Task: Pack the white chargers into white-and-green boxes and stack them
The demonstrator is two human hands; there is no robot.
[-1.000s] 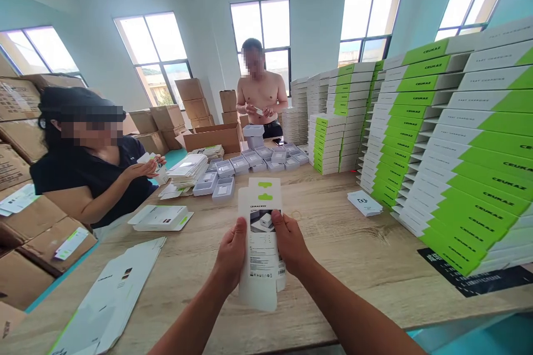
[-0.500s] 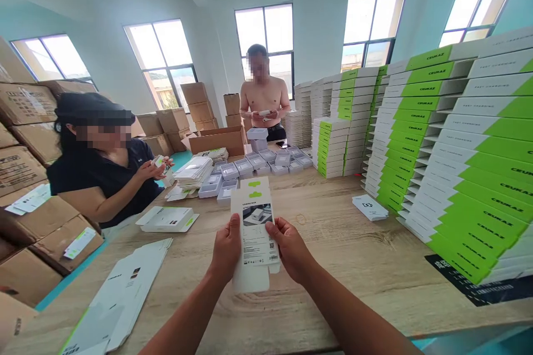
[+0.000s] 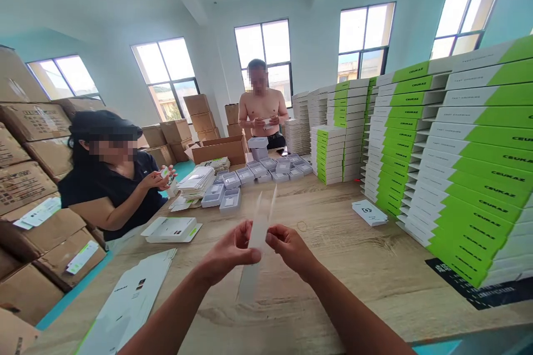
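Between my hands, above the wooden table, is a white cardboard box (image 3: 259, 233), turned edge-on and partly blurred. Its end flaps stick out at top and bottom. My left hand (image 3: 231, 249) grips its left side, thumb across the near face. My right hand (image 3: 289, 245) pinches its right edge with thumb and forefinger. To the left of my forearm lies a pile of flat printed box blanks (image 3: 131, 294). Beyond it sits a formed white box (image 3: 171, 229) with green edges.
Tall stacks of white-and-green boxes (image 3: 470, 177) line the right side, with a small pile of white cards (image 3: 368, 213) before them. Clear plastic trays (image 3: 230, 199) and stacked leaflets (image 3: 197, 182) lie further back. Two people (image 3: 112, 177) handle small items; brown cartons (image 3: 39, 158) stand left.
The white box has turned from its printed face showing to edge-on, and my left hand has shifted its hold on it. The view has tilted up slightly.
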